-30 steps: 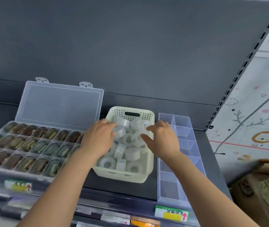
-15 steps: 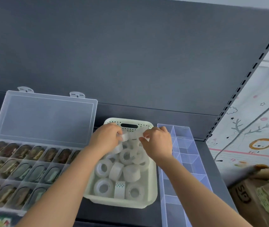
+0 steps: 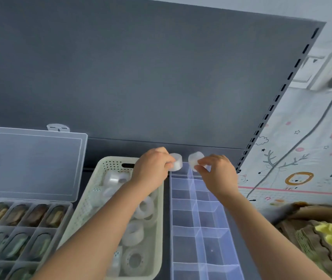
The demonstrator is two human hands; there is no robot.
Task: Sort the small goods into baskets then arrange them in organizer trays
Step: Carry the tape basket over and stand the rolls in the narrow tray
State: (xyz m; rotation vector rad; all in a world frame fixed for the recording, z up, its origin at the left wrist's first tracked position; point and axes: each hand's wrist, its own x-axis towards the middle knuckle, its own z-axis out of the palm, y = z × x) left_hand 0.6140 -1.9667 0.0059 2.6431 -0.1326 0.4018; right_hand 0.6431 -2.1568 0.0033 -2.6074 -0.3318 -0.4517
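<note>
The biggest thing near the work is the lidded box (image 3: 29,162), open and filled, well off to the left of both grips; I leave it alone. Next is the cream basket (image 3: 110,160), under the left forearm and just left of the left grip, with spare tape rolls (image 3: 135,233) piled in it. The clear organizer tray (image 3: 183,219) runs from right under the two grips back toward the camera. Its compartments look bare as far as I can see.

The left hand (image 3: 153,168) has its fingers curled round one white tape roll (image 3: 176,162), which hangs over the tray's far left corner, just past the basket rim. The right hand (image 3: 217,174) pinches a second tape roll (image 3: 195,160) between thumb and fingertips, above the tray's far end. The two rolls are near each other but apart.

I judge the step to be setting these two into the far compartments. I'd lower each roll straight down from its grip, one per column, so neither crosses the centre divider below the gap between the hands. I'd let go only once a roll is below the divider tops, since a light roll dropped from here could bounce into a neighbouring cell. I cannot tell whether a roll fits flat.
</note>
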